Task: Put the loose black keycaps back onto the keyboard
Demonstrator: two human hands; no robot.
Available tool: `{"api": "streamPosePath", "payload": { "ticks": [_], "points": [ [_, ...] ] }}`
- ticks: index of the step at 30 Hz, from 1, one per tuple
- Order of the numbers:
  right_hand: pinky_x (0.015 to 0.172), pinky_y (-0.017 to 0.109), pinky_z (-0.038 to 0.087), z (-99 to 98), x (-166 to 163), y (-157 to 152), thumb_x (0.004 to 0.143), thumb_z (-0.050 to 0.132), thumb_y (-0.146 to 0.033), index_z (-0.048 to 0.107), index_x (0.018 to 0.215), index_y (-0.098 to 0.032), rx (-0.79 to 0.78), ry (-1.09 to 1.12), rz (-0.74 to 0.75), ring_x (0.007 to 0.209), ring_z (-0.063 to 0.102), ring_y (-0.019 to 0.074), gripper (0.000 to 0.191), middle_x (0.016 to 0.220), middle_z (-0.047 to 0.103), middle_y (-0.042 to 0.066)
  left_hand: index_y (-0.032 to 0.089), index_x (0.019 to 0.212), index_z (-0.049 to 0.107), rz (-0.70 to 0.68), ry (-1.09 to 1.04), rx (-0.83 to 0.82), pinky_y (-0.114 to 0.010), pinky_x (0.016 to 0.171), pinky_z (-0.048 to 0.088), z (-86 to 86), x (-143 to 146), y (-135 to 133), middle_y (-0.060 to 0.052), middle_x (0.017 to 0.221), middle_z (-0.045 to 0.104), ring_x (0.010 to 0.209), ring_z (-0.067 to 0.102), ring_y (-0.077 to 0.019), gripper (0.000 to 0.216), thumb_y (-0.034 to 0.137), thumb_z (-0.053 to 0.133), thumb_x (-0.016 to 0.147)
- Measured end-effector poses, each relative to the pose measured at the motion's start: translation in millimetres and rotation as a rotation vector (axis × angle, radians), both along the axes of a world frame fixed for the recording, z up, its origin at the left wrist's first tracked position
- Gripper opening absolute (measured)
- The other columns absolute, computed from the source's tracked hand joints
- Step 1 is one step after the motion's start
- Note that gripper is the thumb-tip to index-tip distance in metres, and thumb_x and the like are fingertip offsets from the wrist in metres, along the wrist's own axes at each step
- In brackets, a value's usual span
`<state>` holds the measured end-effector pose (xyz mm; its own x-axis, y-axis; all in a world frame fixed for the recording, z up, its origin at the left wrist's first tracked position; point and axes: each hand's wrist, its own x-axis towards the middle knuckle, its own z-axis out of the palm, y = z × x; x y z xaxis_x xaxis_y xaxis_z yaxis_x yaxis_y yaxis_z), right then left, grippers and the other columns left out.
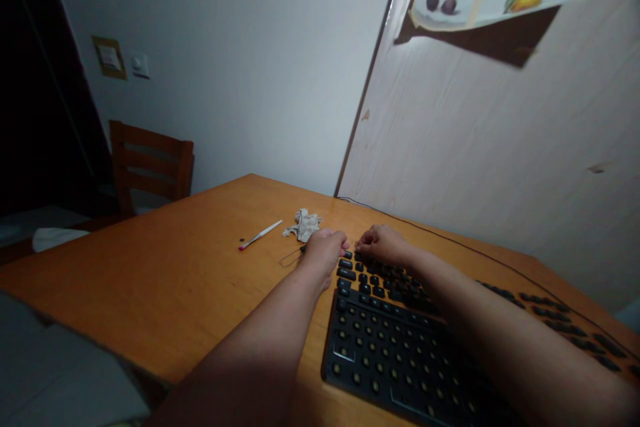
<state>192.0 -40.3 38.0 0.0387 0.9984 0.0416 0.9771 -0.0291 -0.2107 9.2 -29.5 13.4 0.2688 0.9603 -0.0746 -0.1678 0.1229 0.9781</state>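
Observation:
My left hand [325, 252] is closed at the left end of several rows of loose black keycaps [346, 274]. Its fingers curl out of sight, so what they hold is hidden. A thin wire loop [291, 258] with a dark end shows beside this hand; I cannot tell whether it is held or lies on the table. Just to the right, my right hand [383, 244] pinches its fingertips together low over the back keycaps, and anything between them is too small to make out. Nearer me lies a black keyboard [385, 353] with most keycaps off, partly covered by my right forearm.
Behind my left hand are a crumpled grey tissue or cloth [304, 224] and a white toothbrush [263, 234], with a small dark piece [242, 240] near it. A black cable [430, 231] runs along the wooden table's [200, 280] back. A chair [150, 163] stands at left.

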Motion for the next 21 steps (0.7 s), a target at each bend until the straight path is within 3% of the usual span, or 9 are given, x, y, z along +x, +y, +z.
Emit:
{"api": "streamPosePath", "payload": {
  "ticks": [12,21],
  "points": [
    [0.058,0.024,0.040,-3.6,1.5,8.1,0.075,0.070,-0.039,0.080,0.083,-0.022,-0.043,0.002,-0.071,0.069,0.064,0.0171,0.022,0.073,0.074,0.005,0.016,0.062,0.057,-0.009,-0.007,-0.003,-0.021,0.050,0.033,1.0,1.0,-0.9,-0.004,0.065,0.062,0.054,0.050,-0.0093,0.007,0.019,0.058,0.068],
    [0.055,0.023,0.037,-1.0,-1.1,5.5,0.072,0.073,-0.035,0.075,0.073,-0.017,-0.012,0.090,-0.122,0.063,0.060,0.0149,0.018,0.065,0.069,0.003,0.016,0.061,0.056,-0.032,-0.002,0.012,-0.020,0.048,0.031,0.0,1.7,-0.6,-0.003,0.062,0.059,0.051,0.047,-0.0083,0.008,0.019,0.059,0.068]
  ]
}}
